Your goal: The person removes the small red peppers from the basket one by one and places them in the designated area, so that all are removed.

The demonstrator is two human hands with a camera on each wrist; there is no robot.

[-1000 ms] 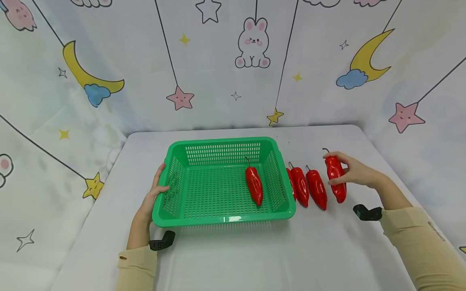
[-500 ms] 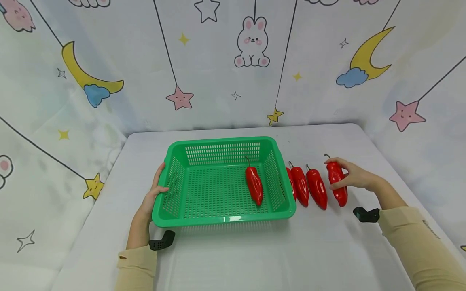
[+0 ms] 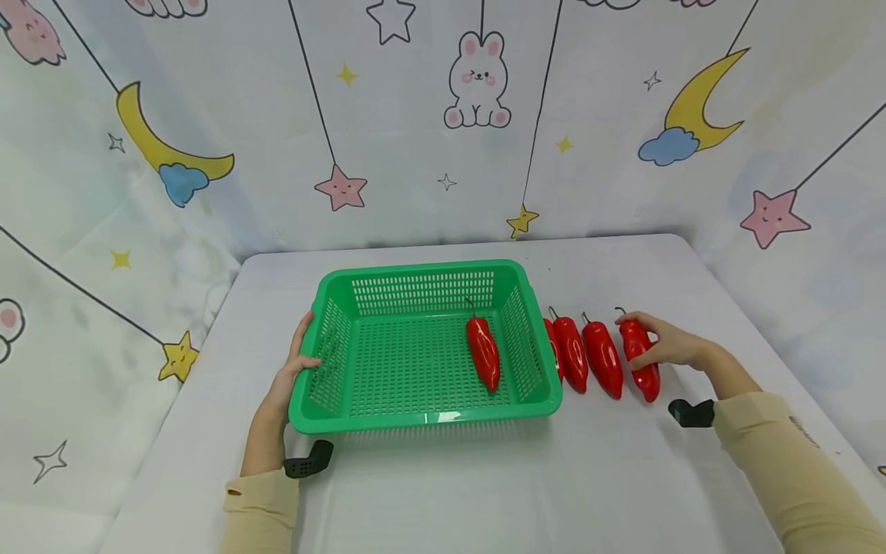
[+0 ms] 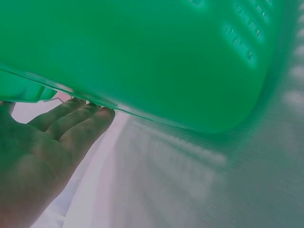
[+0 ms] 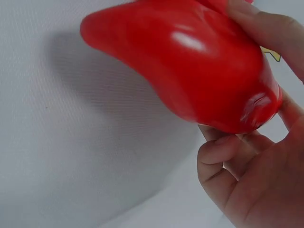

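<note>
My left hand (image 3: 287, 377) holds the left side of a green plastic basket (image 3: 424, 418), thumb over the rim and fingers along the outer wall. In the left wrist view its fingers (image 4: 88, 126) lie nearly straight against the basket. A glossy red chili pepper (image 3: 483, 354) with a dark stem rests inside the basket, right of centre. At the right, my right hand (image 3: 671, 344) grips another red chili pepper (image 3: 647, 379) between thumb and fingers, close over the table. The right wrist view shows this pepper (image 5: 190, 71) pinched near its stem end, its tip casting a shadow.
Between the basket and my right hand lie three more red chili peppers (image 3: 602, 360) side by side, the leftmost partly hidden by the basket's edge. Behind the white table (image 3: 443, 492) hangs a cloth (image 3: 408, 154) printed with moons, stars and a rabbit.
My right hand has lowered the chili pepper toward the table and nearer to me, at the right end of the row. My left hand and the basket have stayed put.
</note>
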